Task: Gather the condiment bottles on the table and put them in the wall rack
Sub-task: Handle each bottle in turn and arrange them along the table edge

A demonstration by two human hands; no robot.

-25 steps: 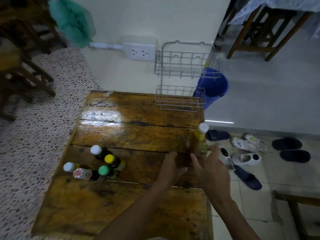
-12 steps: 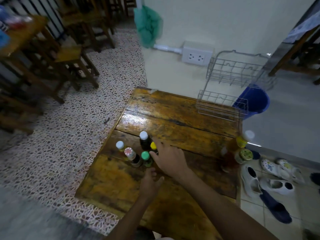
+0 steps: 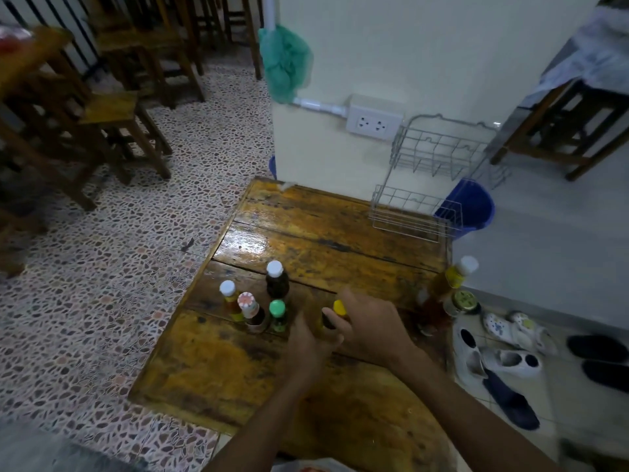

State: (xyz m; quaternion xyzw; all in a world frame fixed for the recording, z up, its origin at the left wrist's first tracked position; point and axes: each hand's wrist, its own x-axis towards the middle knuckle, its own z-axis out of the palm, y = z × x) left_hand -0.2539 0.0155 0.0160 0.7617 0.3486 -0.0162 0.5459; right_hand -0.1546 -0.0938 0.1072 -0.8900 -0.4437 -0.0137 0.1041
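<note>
Head view, my right hand (image 3: 369, 330) wrapped around the yellow-capped bottle (image 3: 335, 315) above the desk (image 3: 218, 362), my left hand (image 3: 308, 345) loosely curled just beside it, grip unclear, four bottles (image 3: 258, 303) clustered left, two bottles (image 3: 449, 291) at the right edge, wall rack (image 3: 432, 185) empty beyond.

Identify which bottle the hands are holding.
The yellow-capped bottle, gripped between the left hand and right hand; the others stand untouched.
</note>
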